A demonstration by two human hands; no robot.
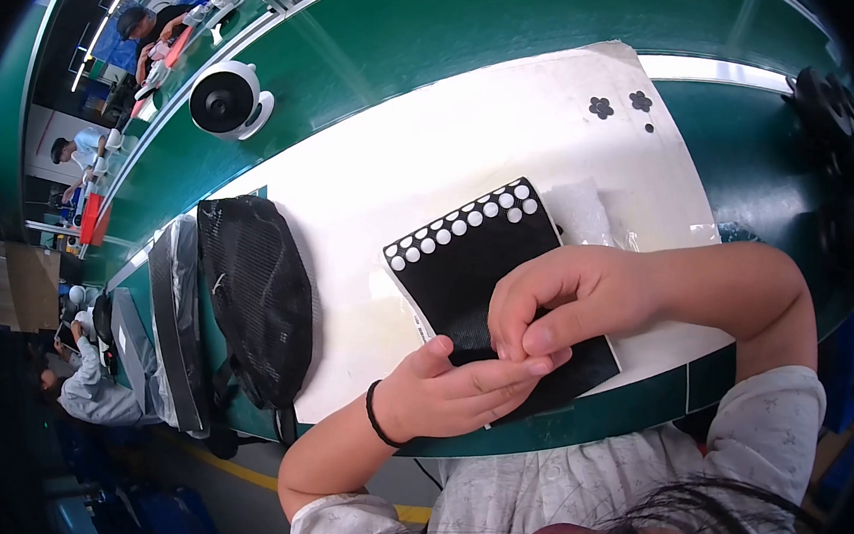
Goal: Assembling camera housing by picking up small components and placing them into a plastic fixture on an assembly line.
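Note:
A black sheet (465, 295) with rows of white round dots along its far edge lies at an angle before me. Over its near right part, my right hand (580, 299) has thumb and fingers pinched together. Whatever they may hold is too small or hidden to make out. Just below and to the left, my left hand (462, 395) is turned palm up, its fingers stretched out and the thumb apart. The right fingertips meet the left fingers. A crumpled piece of clear plastic (584, 211) lies beyond the right hand.
White paper (426, 156) covers part of the green table (385, 38). Two black flower-shaped pieces (601, 108) lie far right. A black mesh bag (259, 299) sits left, a white round camera-like device (227, 101) far left. Black round parts (831, 108) stand right. Other people work beyond.

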